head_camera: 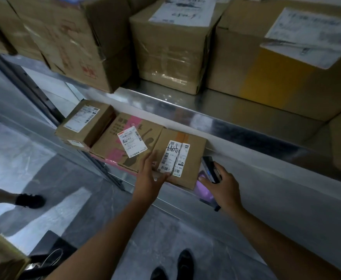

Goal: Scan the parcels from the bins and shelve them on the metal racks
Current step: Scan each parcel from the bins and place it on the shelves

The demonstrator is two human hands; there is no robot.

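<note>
A small flat cardboard parcel [194, 156] with a torn white label marked in black pen lies on the lower metal shelf [266, 178]. My left hand [149, 174] rests flat against its near left edge, fingers straight and thumb on the label's corner. My right hand [224, 186] grips a dark handheld scanner [211, 168] just right of the parcel, with a purple glow beneath it. Left of this parcel sit a wider box with pink print [125, 142] and a smaller labelled box [85, 122].
Three large cardboard boxes [173, 49] stand on the upper shelf [226, 110] overhanging the lower one. Another person's foot [30, 201] is on the grey floor at left. A carton corner [0, 255] and my shoes [183, 261] are below.
</note>
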